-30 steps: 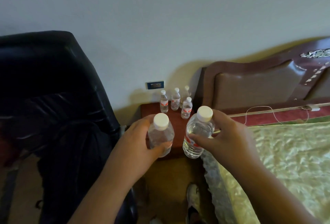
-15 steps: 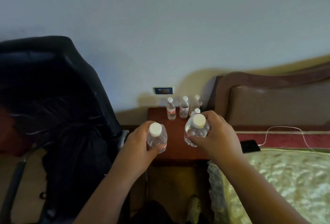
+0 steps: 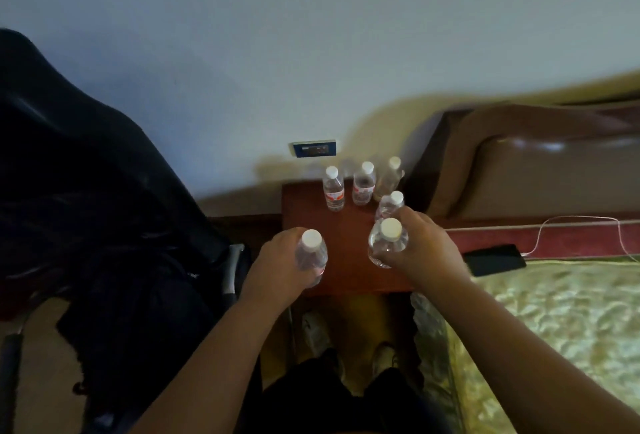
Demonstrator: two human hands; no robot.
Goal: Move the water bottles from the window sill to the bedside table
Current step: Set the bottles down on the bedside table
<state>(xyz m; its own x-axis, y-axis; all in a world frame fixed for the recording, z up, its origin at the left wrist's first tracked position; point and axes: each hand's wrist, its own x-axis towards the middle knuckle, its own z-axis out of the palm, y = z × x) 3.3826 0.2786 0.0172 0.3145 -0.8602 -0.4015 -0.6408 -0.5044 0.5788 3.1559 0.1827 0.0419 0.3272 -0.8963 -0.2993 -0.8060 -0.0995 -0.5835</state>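
Note:
My left hand (image 3: 277,265) grips a clear water bottle (image 3: 311,253) with a white cap, upright over the front left of the reddish wooden bedside table (image 3: 349,246). In my right hand (image 3: 420,250) is a second bottle (image 3: 388,243), held over the table's front right. Several more bottles stand on the table: one at the back left (image 3: 333,191), one at the back middle (image 3: 364,185), one at the back right (image 3: 389,177), and one (image 3: 389,205) just behind my right hand. The window sill is out of view.
A black chair draped with dark clothing (image 3: 97,212) fills the left. The bed (image 3: 561,323) with a brown headboard (image 3: 540,170) lies to the right; a black phone (image 3: 493,259) on a white cable rests on its edge. A wall socket (image 3: 314,148) sits behind the table.
Both hands have carried their bottles forward and down over the table. The view has closed in on the table and tilted down, so my feet show below.

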